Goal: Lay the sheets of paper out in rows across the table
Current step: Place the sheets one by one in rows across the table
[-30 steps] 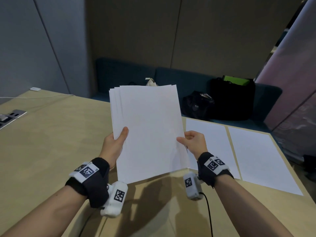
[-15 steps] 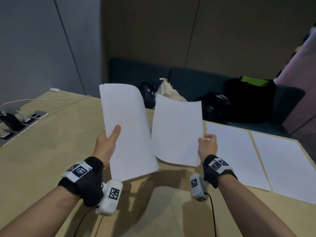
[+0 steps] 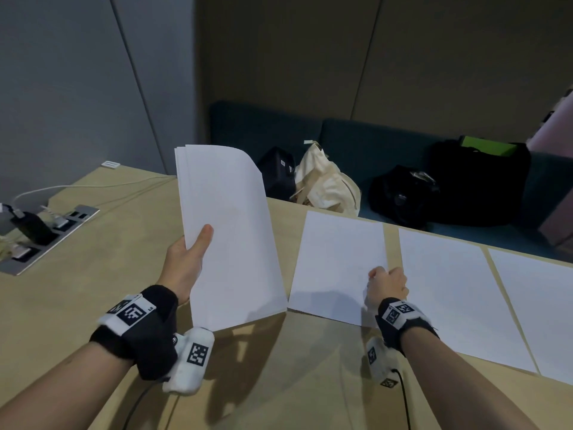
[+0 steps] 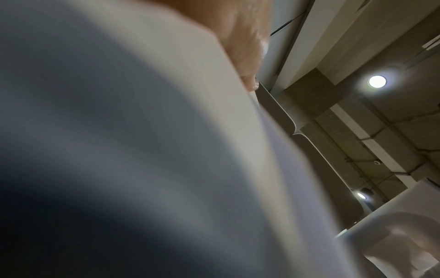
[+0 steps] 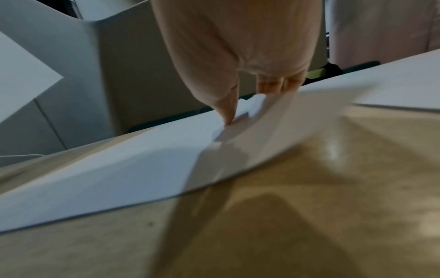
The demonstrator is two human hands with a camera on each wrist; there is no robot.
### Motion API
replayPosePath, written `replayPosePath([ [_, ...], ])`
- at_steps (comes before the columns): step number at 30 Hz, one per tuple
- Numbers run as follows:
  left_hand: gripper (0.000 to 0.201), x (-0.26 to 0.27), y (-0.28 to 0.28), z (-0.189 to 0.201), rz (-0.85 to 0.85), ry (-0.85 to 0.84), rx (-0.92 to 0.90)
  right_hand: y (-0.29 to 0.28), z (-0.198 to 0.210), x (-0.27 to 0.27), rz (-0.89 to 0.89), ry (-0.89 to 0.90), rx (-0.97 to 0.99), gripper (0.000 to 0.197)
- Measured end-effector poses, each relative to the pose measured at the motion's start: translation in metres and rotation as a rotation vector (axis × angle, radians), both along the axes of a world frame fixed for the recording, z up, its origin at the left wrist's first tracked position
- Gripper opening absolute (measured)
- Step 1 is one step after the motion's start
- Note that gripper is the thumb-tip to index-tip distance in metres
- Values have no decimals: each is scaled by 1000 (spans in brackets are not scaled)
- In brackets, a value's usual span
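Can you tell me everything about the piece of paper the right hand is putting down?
The single sheet is plain white, blank paper. It lies almost flat on the tan table, left of two sheets already laid out. The right hand pinches its right edge, and the right wrist view shows that edge lifted and curved, off the table. It touches neither the neighbouring sheet nor the stack in the left hand.

single sheet (image 3: 338, 265) now down from the air onto the table (image 3: 93, 274), right hand (image 3: 387, 283) lowered with it, pinching its right edge, beside two laid sheets (image 3: 449, 293)
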State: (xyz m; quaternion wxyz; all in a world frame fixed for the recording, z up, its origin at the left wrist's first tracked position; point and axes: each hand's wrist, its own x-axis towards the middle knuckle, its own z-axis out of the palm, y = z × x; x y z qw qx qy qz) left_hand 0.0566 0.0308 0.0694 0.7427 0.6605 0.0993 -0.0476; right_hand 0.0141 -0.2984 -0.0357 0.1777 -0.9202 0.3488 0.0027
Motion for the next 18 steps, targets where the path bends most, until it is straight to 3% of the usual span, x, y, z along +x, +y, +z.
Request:
replayPosePath([
  [3,40,2,1,-4,-12,9,-6,11,11,0,130,75,-181,34],
  [8,41,0,0,-6,-38,7,2,39,12,-8,441,195,28,51],
  [11,40,-1,-3,-5,-43,8,-6,46,7,-10,430,290,75,59],
  [18,42,-4,-4,-4,-44,11,-13,43,8,-5,388,290,92,60],
])
